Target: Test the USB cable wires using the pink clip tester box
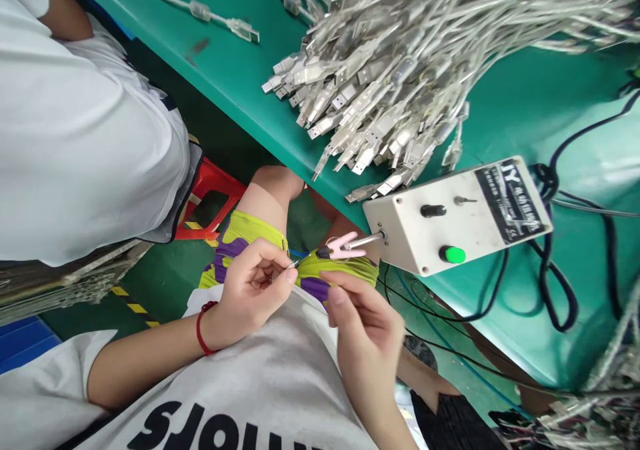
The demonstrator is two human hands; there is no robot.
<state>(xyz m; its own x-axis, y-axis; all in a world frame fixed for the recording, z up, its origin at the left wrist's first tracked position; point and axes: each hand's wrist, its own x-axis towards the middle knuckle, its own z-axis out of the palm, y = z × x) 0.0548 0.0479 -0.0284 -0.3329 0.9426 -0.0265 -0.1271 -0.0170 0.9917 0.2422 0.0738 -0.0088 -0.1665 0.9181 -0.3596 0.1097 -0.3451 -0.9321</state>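
My left hand [260, 287], with a red cord bracelet on the wrist, pinches a thin wire [302, 261] between thumb and forefinger. Close to that wire, a pink spring clip [341, 247] with dark jaws sits at the end of the metal shaft [367, 239] of a white box-shaped machine [415, 240]. To the right, below the clip, is my right hand [367, 320], its fingers curled and thumb near the forefinger. Whatever it may hold does not show. On the machine are a black knob, a toggle switch and a lit green button.
Clear USB cables [380, 97] lie in a large bundle on the green table [225, 83]; one cable [200, 10] lies apart. Black power cords [555, 283] loop behind the machine. More wires [590, 410] are piled lower right. A person in white [85, 123] sits on a red stool [213, 193].
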